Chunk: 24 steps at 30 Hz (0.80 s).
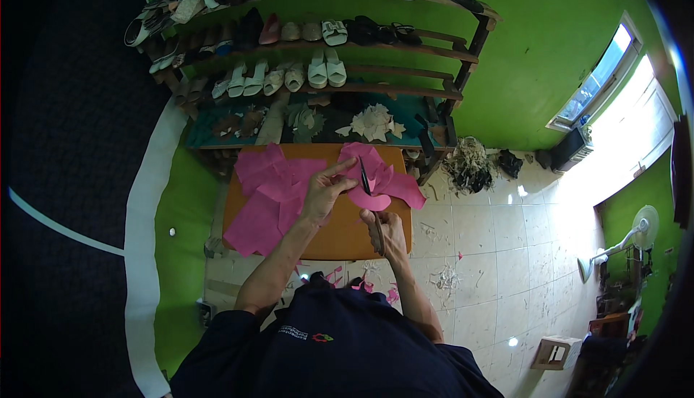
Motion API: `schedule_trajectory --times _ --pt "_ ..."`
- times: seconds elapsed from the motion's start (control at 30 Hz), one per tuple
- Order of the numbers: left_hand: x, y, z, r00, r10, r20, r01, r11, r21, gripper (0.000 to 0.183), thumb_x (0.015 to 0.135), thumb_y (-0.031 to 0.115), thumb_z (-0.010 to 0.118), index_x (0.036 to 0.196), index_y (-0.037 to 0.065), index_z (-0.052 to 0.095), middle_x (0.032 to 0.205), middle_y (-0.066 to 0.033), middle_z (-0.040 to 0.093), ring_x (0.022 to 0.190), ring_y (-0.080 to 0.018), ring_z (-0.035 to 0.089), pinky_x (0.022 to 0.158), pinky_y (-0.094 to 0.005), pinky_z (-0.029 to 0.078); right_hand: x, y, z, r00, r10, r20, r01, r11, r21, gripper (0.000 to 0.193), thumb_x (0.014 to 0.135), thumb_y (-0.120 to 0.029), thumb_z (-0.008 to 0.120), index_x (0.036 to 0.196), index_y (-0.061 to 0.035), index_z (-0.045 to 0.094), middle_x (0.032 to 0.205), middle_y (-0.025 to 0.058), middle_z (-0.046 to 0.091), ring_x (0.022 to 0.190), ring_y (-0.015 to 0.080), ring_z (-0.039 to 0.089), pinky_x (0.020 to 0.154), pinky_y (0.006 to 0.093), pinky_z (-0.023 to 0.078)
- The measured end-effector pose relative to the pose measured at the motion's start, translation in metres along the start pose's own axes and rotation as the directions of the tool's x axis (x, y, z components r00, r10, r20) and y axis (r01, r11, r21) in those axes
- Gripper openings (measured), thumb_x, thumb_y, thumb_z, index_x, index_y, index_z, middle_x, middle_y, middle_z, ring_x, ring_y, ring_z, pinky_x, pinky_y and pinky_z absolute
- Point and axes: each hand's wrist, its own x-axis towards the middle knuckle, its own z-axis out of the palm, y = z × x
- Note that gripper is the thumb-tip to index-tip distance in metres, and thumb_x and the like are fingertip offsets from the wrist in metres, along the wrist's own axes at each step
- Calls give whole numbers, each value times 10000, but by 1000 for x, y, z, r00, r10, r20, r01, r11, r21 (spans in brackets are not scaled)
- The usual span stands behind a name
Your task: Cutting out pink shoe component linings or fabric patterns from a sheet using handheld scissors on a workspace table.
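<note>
Grips dark-bladed scissors with brownish handles in the right hand, fingers and thumb clamped around the handles. Points the narrow blades forward and slightly left from that hand, against a bright pink, thin, flexible sheet, with the middle of the scissors hidden behind a curved edge of it. Holds the left hand forward and left of the right hand, thumb and forefinger tips a little apart at the left side of the same sheet; cannot tell whether any of it is pinched there. Keeps the sheet just ahead of the right hand and just beside the left fingertips. Shows, left of the left hand, overlapping flat pink pieces with angular edges, and, beneath both hands, a smooth orange-brown tabletop with rounded corners. Has, beyond both hands, a long brown wooden rack, with white open-toed sandals on one shelf and a heap of ragged off-white scraps lower down. Includes, well to the right of the right hand, a pale tiled floor and a white fan; nearer the body than either hand, small pink offcuts
</note>
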Motion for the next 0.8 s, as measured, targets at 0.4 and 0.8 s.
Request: schedule_trajectory --times 0.4,0.8 --pt "-5 -4 1 997 -73 16 72 996 60 421 841 -50 713 1249 45 674 865 33 623 822 -78 644 829 -230 562 3 -1 -2 1000 4 -31 -5 999 -44 619 818 -663 707 695 -77 553 551 -30 472 442 76 477 402 261 409" --pt "-6 -2 0 992 -114 49 108 988 112 437 845 -45 698 1273 35 658 781 68 587 757 -38 602 817 -217 546 10 12 -3 992 -98 -74 95 995 -43 593 819 -637 726 697 -86 546 520 -53 444 409 65 444 371 261 347"
